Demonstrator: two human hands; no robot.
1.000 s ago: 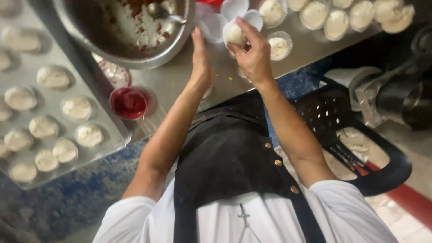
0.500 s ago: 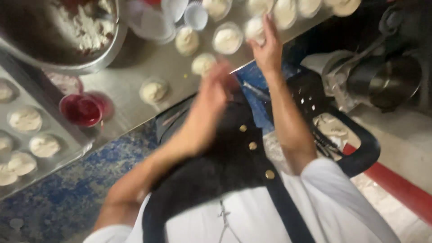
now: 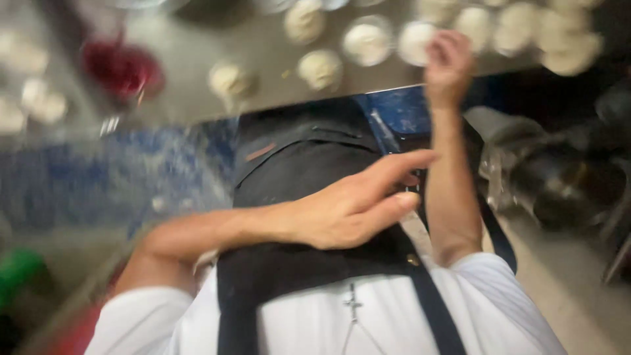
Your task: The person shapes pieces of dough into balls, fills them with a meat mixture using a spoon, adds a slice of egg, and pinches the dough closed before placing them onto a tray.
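Reaching fingers: the right hand [image 3: 448,66] stretches to the steel counter [image 3: 197,66], fingertips curled over a pale dough round [image 3: 417,42]; whether they pinch it or only touch it I cannot tell through the blur.
Left hand [image 3: 342,210]: drawn in across the black apron [image 3: 296,151], fingers extended and loose, holding nothing.
Dough rounds: more lie in a row along the counter's far side, with two [image 3: 320,68] nearer the edge.
Red cup [image 3: 121,69]: stands on the counter to the left, well apart from both hands.
Risk: in my judgement, a hurried reach could squash the soft round or nudge its neighbour; a sweeping arm could tip the cup.
Packages, labels: none legible; everything is blurred.
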